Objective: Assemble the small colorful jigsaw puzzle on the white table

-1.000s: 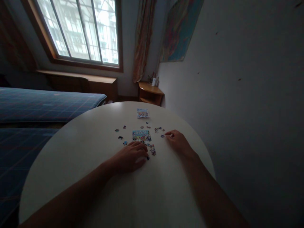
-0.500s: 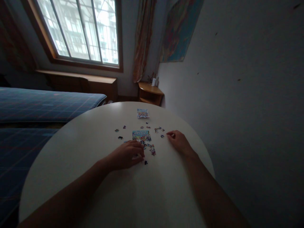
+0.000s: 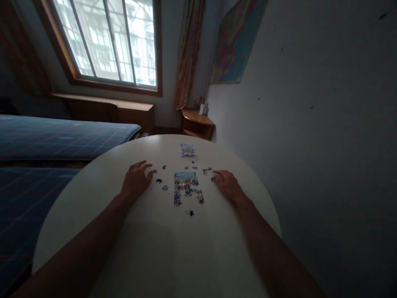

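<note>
A partly joined jigsaw puzzle (image 3: 186, 181) lies flat on the white round table, its lower part uneven with a gap between two legs. My left hand (image 3: 136, 179) is to its left, fingers apart, with the fingertips by a loose puzzle piece (image 3: 155, 171). On the other side, my right hand (image 3: 228, 185) rests with fingers spread at a dark piece (image 3: 212, 179), the index fingertip at a small cluster of pieces (image 3: 207, 170). Whether the right fingertips touch these pieces, I cannot tell. Below the puzzle lie dark and pale pieces (image 3: 190, 212).
A colourful printed packet or picture (image 3: 187, 150) lies at the far side of the table (image 3: 149, 248). More loose pieces (image 3: 159, 181) lie left of the puzzle and above it. A bed with a blue mattress (image 3: 62, 138) stands left; a wall (image 3: 310, 145) is right.
My left hand has moved from over the puzzle's lower left to the loose pieces at the left, uncovering the puzzle. My right hand has shifted slightly left, onto the pieces there.
</note>
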`<state>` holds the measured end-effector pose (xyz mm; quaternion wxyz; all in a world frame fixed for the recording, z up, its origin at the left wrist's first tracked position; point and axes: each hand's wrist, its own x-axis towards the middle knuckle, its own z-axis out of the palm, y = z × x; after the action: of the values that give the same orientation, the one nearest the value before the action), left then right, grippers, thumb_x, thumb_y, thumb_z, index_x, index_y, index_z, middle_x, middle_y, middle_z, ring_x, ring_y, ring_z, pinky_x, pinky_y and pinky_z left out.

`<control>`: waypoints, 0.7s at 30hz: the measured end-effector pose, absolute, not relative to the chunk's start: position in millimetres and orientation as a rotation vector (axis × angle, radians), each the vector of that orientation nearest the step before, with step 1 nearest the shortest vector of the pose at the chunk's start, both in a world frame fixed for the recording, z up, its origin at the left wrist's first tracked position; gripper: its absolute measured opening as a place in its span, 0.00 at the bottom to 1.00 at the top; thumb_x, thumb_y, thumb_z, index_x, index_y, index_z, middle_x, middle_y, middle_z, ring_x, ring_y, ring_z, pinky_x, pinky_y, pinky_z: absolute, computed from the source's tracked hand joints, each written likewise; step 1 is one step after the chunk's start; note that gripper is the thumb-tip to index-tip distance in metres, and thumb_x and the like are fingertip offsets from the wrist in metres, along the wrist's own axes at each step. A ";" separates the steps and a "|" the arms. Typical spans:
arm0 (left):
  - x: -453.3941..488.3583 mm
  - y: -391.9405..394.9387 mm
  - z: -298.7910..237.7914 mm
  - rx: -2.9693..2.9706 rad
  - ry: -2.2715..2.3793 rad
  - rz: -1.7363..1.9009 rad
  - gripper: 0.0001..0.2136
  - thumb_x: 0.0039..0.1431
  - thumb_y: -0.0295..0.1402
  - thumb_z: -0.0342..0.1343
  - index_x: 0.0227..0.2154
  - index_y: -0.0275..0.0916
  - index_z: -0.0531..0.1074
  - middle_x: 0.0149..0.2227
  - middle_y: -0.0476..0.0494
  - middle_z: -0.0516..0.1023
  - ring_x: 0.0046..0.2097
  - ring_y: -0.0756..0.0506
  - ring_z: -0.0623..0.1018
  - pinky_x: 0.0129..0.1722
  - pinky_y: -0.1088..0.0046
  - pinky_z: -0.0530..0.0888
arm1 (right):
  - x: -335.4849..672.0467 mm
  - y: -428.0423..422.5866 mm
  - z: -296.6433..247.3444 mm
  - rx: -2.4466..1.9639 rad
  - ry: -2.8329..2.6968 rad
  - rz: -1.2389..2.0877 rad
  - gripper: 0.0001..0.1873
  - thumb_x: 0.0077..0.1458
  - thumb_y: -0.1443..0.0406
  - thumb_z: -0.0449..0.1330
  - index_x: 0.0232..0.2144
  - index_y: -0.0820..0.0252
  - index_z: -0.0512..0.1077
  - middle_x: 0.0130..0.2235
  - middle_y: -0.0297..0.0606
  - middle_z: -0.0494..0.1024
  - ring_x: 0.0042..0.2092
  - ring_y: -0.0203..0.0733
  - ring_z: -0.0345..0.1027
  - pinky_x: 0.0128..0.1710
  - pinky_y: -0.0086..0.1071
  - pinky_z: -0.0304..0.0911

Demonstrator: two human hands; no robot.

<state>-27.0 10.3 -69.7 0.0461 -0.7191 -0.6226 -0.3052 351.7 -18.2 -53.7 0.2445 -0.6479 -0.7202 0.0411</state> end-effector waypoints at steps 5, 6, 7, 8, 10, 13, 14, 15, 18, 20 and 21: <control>-29.7 15.9 -77.4 -2.055 -2.093 -0.795 0.19 0.63 0.34 0.47 0.53 0.33 0.71 0.58 0.32 0.72 0.60 0.34 0.70 0.60 0.55 0.65 | 347.4 -12.7 -59.4 -1.752 -2.035 0.085 0.21 0.66 0.59 0.51 0.54 0.62 0.72 0.58 0.47 0.73 0.60 0.46 0.63 0.63 0.40 0.53; -29.3 16.5 -78.0 -2.048 -2.113 -0.769 0.19 0.63 0.34 0.47 0.53 0.33 0.71 0.58 0.32 0.72 0.59 0.34 0.70 0.60 0.55 0.66 | 346.9 -11.8 -60.6 -1.758 -2.037 0.074 0.21 0.67 0.58 0.49 0.55 0.62 0.71 0.58 0.47 0.72 0.61 0.47 0.63 0.63 0.40 0.53; -28.9 16.7 -78.3 -2.048 -2.126 -0.745 0.19 0.63 0.34 0.46 0.53 0.32 0.71 0.58 0.31 0.72 0.58 0.34 0.71 0.59 0.55 0.66 | 346.6 -10.9 -61.7 -1.767 -2.037 0.061 0.22 0.67 0.59 0.48 0.55 0.63 0.71 0.59 0.47 0.72 0.61 0.46 0.62 0.64 0.40 0.52; -28.3 16.8 -78.2 -2.050 -2.134 -0.724 0.19 0.63 0.33 0.45 0.53 0.32 0.71 0.58 0.31 0.72 0.58 0.35 0.71 0.59 0.56 0.66 | 346.4 -10.0 -62.7 -1.777 -2.035 0.047 0.22 0.67 0.60 0.47 0.55 0.63 0.70 0.59 0.47 0.72 0.62 0.46 0.62 0.64 0.40 0.51; -27.1 16.0 -77.0 -2.056 -2.140 -0.690 0.19 0.64 0.33 0.45 0.52 0.32 0.72 0.59 0.32 0.72 0.59 0.36 0.71 0.60 0.58 0.66 | 346.2 -8.5 -64.5 -1.798 -2.025 0.020 0.21 0.67 0.63 0.46 0.56 0.64 0.70 0.59 0.47 0.71 0.62 0.46 0.61 0.65 0.39 0.50; -24.7 13.5 -73.4 -2.052 -2.146 -0.656 0.19 0.64 0.32 0.44 0.52 0.33 0.72 0.59 0.32 0.72 0.59 0.37 0.71 0.60 0.59 0.66 | 346.2 -7.4 -66.0 -1.836 -2.001 -0.013 0.22 0.64 0.67 0.46 0.56 0.65 0.69 0.60 0.49 0.70 0.62 0.46 0.61 0.65 0.40 0.49; -24.0 12.5 -72.1 -2.050 -2.147 -0.648 0.19 0.64 0.32 0.44 0.52 0.32 0.72 0.59 0.32 0.72 0.59 0.37 0.71 0.59 0.59 0.66 | 346.1 -7.3 -66.0 -1.850 -1.990 -0.022 0.22 0.63 0.68 0.47 0.56 0.65 0.69 0.60 0.49 0.70 0.63 0.47 0.60 0.65 0.40 0.49; -23.3 11.6 -70.8 -2.049 -2.145 -0.642 0.19 0.64 0.32 0.44 0.52 0.32 0.72 0.58 0.31 0.72 0.58 0.36 0.72 0.59 0.58 0.66 | 346.1 -7.4 -66.0 -1.863 -1.980 -0.029 0.22 0.62 0.69 0.48 0.56 0.65 0.69 0.60 0.49 0.70 0.63 0.47 0.60 0.65 0.40 0.49; -21.7 9.4 -67.7 -2.051 -2.136 -0.629 0.19 0.64 0.32 0.44 0.51 0.31 0.72 0.58 0.30 0.72 0.57 0.34 0.73 0.57 0.56 0.68 | 345.4 -7.9 -65.2 -1.894 -1.956 -0.043 0.22 0.61 0.68 0.50 0.56 0.64 0.70 0.60 0.48 0.71 0.63 0.47 0.60 0.65 0.39 0.49; -20.6 8.6 -66.4 -2.053 -2.129 -0.622 0.18 0.63 0.32 0.45 0.50 0.31 0.73 0.57 0.29 0.73 0.56 0.33 0.73 0.56 0.54 0.69 | 344.5 -8.1 -64.7 -1.910 -1.946 -0.046 0.22 0.61 0.68 0.50 0.56 0.64 0.70 0.60 0.47 0.71 0.62 0.46 0.61 0.64 0.38 0.49; -19.9 8.4 -65.9 -2.059 -2.121 -0.620 0.18 0.64 0.32 0.44 0.50 0.31 0.73 0.56 0.29 0.73 0.56 0.33 0.73 0.55 0.54 0.69 | 344.0 -8.1 -64.6 -1.918 -1.942 -0.047 0.22 0.61 0.68 0.50 0.56 0.65 0.70 0.60 0.47 0.71 0.62 0.46 0.61 0.64 0.38 0.49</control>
<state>-19.9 8.4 -65.9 0.0604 -0.6804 -0.7010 -0.2048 344.0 -8.1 -64.6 0.2044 -0.6878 -0.6963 -0.0168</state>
